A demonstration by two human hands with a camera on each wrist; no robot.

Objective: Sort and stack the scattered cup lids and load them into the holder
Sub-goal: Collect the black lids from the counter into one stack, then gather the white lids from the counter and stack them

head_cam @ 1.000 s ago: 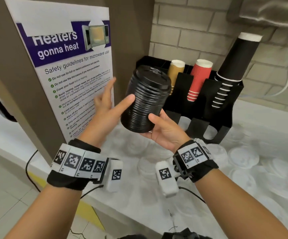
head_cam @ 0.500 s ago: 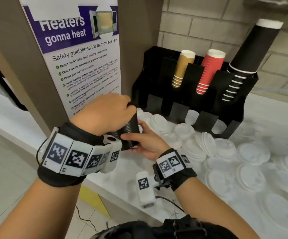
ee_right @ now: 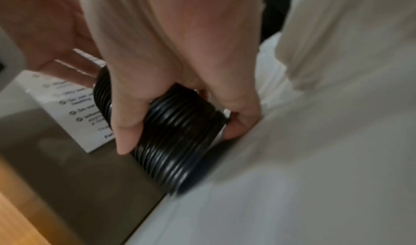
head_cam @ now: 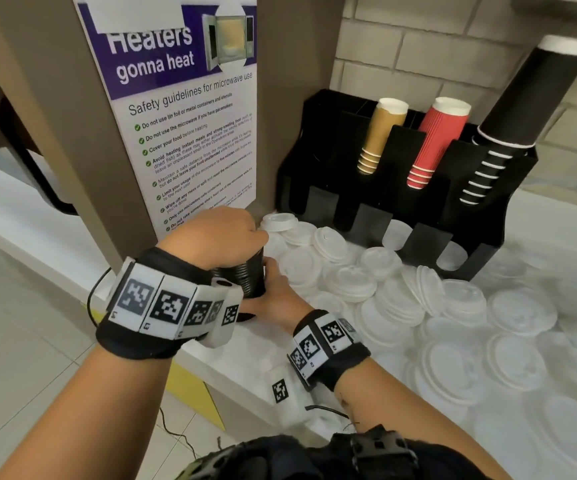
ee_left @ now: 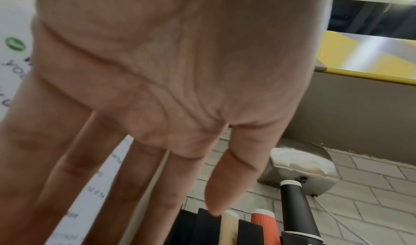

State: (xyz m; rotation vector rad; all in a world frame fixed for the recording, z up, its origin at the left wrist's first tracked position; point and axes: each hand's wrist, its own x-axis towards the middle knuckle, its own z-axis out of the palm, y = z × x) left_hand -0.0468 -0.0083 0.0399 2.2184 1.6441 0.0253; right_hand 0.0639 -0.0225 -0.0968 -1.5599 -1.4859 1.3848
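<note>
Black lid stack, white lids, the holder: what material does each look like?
Black lid stack: thin moulded plastic, glossy; light glints along the nested rims.
White lids: thin plastic, matte to slightly translucent, with moulded rims; could be coated fibre.
Holder: black rigid sheet, probably acrylic or plastic; flat panels, faint sheen.

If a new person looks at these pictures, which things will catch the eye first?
The stack of black lids, standing at the counter's near left edge, gripped by the right hand with the left hand on top. White lids lie scattered across the counter, before the black holder with its cup stacks.
</note>
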